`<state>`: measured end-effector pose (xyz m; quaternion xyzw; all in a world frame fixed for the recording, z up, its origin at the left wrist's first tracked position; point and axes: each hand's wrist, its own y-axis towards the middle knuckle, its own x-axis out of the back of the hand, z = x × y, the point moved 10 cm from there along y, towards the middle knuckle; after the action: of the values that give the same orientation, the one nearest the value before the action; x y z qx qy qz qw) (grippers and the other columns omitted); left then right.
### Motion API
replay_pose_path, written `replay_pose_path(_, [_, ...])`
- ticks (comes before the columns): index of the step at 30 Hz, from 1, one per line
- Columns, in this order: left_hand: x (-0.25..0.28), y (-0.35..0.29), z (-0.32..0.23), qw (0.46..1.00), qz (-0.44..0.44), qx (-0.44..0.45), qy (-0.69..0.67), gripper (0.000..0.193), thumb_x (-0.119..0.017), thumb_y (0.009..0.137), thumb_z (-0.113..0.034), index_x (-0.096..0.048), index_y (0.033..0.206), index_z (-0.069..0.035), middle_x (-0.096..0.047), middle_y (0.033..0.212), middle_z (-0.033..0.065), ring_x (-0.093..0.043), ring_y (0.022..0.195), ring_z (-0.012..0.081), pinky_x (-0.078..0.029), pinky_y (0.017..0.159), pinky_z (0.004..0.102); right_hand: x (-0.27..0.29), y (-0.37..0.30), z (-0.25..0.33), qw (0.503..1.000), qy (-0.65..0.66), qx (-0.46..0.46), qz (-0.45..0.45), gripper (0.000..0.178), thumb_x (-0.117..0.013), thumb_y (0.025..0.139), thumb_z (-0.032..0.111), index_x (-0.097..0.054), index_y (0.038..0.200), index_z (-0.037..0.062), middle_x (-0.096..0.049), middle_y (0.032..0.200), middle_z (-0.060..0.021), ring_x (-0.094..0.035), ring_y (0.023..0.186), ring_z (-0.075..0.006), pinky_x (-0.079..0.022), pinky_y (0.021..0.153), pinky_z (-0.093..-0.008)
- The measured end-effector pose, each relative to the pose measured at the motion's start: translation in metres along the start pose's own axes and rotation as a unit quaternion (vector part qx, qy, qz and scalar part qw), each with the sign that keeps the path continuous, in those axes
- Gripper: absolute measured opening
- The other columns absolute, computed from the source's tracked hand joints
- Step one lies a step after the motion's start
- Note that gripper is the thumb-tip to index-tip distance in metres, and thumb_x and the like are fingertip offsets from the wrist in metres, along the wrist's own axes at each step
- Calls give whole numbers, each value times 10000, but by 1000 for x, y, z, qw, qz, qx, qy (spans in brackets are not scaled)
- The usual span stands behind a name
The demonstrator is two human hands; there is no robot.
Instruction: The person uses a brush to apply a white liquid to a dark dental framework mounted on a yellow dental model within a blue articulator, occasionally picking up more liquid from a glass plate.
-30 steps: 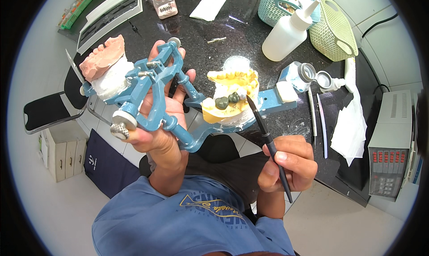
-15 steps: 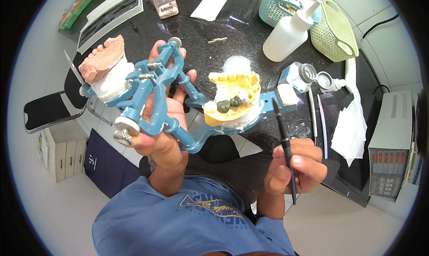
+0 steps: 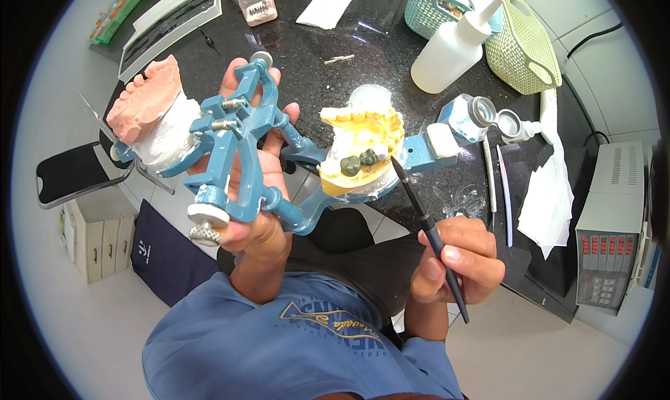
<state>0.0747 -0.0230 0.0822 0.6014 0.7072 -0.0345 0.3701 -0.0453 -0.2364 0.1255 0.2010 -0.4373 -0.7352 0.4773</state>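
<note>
Two grips, both occupied

Left hand (image 3: 271,168): grip wrapped partway round the blue articulator (image 3: 244,184), thumb by its knob. Right hand (image 3: 464,260): grip pinched firmly on the dark brush (image 3: 440,241). Yellow cast (image 3: 382,126), mounted on the articulator, is held at the near edge of the worktop (image 3: 310,76); two dark crowns (image 3: 351,165) on it. Brush tip at the cast's right side; contact unclear.

Probably best: brace the frame, touch lightly, turn the cast toward the tip.

Pink cast (image 3: 146,96) sits on the articulator's other end. White block (image 3: 442,140) near the brush, likely nearest obstacle. Toward worktop's right edge: jar (image 3: 463,121), slim tools (image 3: 504,198), paper (image 3: 546,212). Far right corner: baskets (image 3: 527,51), squeeze bottle (image 3: 447,59) before them.
</note>
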Motion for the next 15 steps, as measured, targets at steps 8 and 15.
replay_pose_path(8, [-1,0,-1,1000,-16,5,9,1202,-790,492,-700,-281,1443,-169,-264,1447,292,-364,1285,474,-448,943,530,-3,2,0,1000,-2,3,7,229,-666,752,23,-535,937,55,-620,772,-110,-621,599,-198,-509,495,-263])
replay_pose_path(15, [-1,-1,-1,1000,-18,4,3,1201,-791,493,-699,-281,1444,-171,-272,1445,290,-368,1281,477,-447,940,533,-4,3,1,1000,-10,4,6,227,-658,751,17,-535,939,51,-611,762,-106,-623,600,-199,-504,488,-260])
